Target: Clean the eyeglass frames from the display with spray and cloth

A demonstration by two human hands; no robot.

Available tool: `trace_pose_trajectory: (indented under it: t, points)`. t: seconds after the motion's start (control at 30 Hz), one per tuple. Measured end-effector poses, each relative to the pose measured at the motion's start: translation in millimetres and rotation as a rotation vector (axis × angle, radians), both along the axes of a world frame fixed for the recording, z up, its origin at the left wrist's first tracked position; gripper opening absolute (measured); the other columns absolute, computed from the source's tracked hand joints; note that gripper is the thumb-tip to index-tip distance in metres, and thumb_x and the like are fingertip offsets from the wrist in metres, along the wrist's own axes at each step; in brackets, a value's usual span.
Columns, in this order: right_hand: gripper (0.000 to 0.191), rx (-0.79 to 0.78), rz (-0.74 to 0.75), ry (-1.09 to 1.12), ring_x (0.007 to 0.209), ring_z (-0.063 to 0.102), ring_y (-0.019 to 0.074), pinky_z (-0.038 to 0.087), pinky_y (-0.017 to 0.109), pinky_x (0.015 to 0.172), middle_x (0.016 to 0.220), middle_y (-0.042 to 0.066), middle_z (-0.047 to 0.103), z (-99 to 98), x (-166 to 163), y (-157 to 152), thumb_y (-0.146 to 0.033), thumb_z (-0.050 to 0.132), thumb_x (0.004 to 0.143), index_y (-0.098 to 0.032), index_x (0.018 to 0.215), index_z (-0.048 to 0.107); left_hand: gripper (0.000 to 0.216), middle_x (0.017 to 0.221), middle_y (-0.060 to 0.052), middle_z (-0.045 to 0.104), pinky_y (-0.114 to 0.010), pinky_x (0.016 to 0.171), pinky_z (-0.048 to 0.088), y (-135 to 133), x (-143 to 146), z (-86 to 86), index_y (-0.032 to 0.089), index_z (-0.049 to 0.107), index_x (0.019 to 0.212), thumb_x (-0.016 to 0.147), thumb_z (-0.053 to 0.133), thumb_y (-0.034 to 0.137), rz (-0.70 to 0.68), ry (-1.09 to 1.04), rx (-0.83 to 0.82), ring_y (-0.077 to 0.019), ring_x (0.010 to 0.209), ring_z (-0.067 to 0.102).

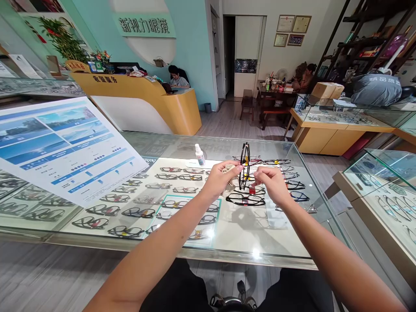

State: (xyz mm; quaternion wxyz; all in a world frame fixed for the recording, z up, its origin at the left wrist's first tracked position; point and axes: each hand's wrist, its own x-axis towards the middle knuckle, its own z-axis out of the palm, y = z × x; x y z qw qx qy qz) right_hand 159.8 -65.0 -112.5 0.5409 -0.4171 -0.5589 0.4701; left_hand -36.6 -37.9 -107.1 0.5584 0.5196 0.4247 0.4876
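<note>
A pair of black-framed glasses (pixel 242 180) is held up on edge above the glass counter. My left hand (pixel 224 177) is closed on it, thumb against the frame, with a crumpled beige cloth (pixel 230 174) bunched in the same hand. Just right of the frame, my right hand (pixel 271 181) has its fingers pinched together; what lies between the fingertips is hidden. Below the hands is another black pair of glasses (pixel 246 199), and a small red tag (pixel 252 190) shows near it. A white spray bottle (pixel 199 156) stands upright beyond my left hand.
The glass display counter (pixel 240 253) holds rows of glasses. A printed sheet (pixel 81 151) stands tilted at the left. Ahead are a yellow reception desk (pixel 130 89) with a person (pixel 178 80) behind it and a dark wooden table (pixel 273 89). More glass cases (pixel 344 125) stand right.
</note>
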Motion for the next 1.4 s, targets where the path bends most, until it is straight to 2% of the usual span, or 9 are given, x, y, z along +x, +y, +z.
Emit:
trace_pose_trajectory:
  t: [0.17,0.33,0.53,0.63,0.77,1.0,1.23,1.33,1.4]
  points:
    - [0.031,0.002,0.026,-0.027,0.067,0.049,0.0144,0.063,0.032,0.065,0.068,-0.001,0.052,-4.2,1.5,0.8,-0.035,0.072,0.084,-0.021,0.059,0.059,0.050,0.065,0.002,0.058,-0.024,0.056,0.034,-0.6,-0.3,0.3,0.019,0.082,0.096,0.069,0.095,0.059,0.011,0.026,0.026,-0.0102,0.060,0.045]
    - [0.013,0.032,0.045,-0.084,0.073,0.056,0.0166,0.055,0.032,0.066,0.078,0.000,0.062,-4.1,-0.5,1.5,-0.033,0.076,0.082,-0.022,0.078,0.070,0.050,0.069,0.001,0.063,-0.026,0.060,0.041,-0.4,-1.1,-0.3,0.020,0.083,0.095,0.068,0.094,0.060,-0.004,0.059,0.073,-0.0123,0.063,0.052]
    - [0.012,0.062,0.017,-0.127,0.074,0.056,0.0174,0.050,0.032,0.067,0.078,0.001,0.063,-4.6,-2.3,1.7,-0.032,0.075,0.081,-0.022,0.077,0.069,0.051,0.061,0.004,0.053,-0.025,0.053,0.031,1.0,-2.1,-2.2,0.020,0.082,0.100,0.073,0.092,0.062,-0.041,0.087,0.081,-0.0091,0.054,0.039]
    - [0.009,0.099,-0.020,-0.157,0.074,0.056,0.0175,0.049,0.032,0.068,0.077,0.000,0.062,-5.6,-1.5,1.7,-0.029,0.072,0.082,-0.022,0.077,0.068,0.048,0.060,0.004,0.053,-0.025,0.053,0.033,1.5,-1.7,-2.8,0.021,0.081,0.097,0.075,0.090,0.061,-0.025,0.107,0.101,-0.0100,0.054,0.040]
    - [0.008,0.227,-0.112,-0.305,0.074,0.055,0.0177,0.049,0.032,0.069,0.075,0.000,0.059,-4.5,2.4,2.3,-0.021,0.065,0.082,-0.024,0.075,0.061,0.045,0.061,0.003,0.054,-0.025,0.054,0.035,2.5,-2.7,-1.6,0.021,0.079,0.095,0.078,0.087,0.063,-0.008,0.147,0.160,-0.0112,0.055,0.043]
    - [0.008,0.490,-0.328,-0.626,0.076,0.060,0.0201,0.050,0.036,0.075,0.080,0.001,0.063,4.5,26.3,10.4,-0.019,0.063,0.084,-0.025,0.081,0.058,0.046,0.054,0.008,0.037,-0.023,0.047,0.020,10.7,-16.8,2.1,0.022,0.075,0.101,0.082,0.082,0.064,-0.053,0.258,0.200,-0.0090,0.045,0.029]
    - [0.011,0.715,-0.609,-0.850,0.086,0.056,0.0254,0.043,0.041,0.081,0.086,0.006,0.065,13.4,54.2,19.9,-0.026,0.056,0.102,-0.023,0.098,0.066,0.041,0.059,0.005,0.046,-0.023,0.048,0.025,17.4,-27.6,6.4,0.021,0.076,0.098,0.086,0.079,0.061,-0.047,0.352,0.280,-0.0093,0.047,0.035]
    - [0.015,0.749,-0.698,-0.885,0.089,0.058,0.0265,0.042,0.042,0.084,0.089,0.006,0.068,13.8,55.9,19.7,-0.028,0.054,0.106,-0.023,0.106,0.068,0.039,0.069,0.002,0.058,-0.024,0.049,0.030,15.5,-25.4,6.1,0.021,0.077,0.098,0.086,0.081,0.058,-0.044,0.337,0.301,-0.0097,0.050,0.041]
    - [0.015,0.759,-0.754,-0.871,0.088,0.059,0.0264,0.042,0.042,0.083,0.090,0.007,0.068,13.6,52.4,16.1,-0.031,0.055,0.107,-0.024,0.109,0.068,0.039,0.070,0.001,0.060,-0.024,0.050,0.030,12.6,-21.9,6.1,0.021,0.077,0.098,0.085,0.082,0.058,-0.021,0.302,0.286,-0.0100,0.051,0.041]
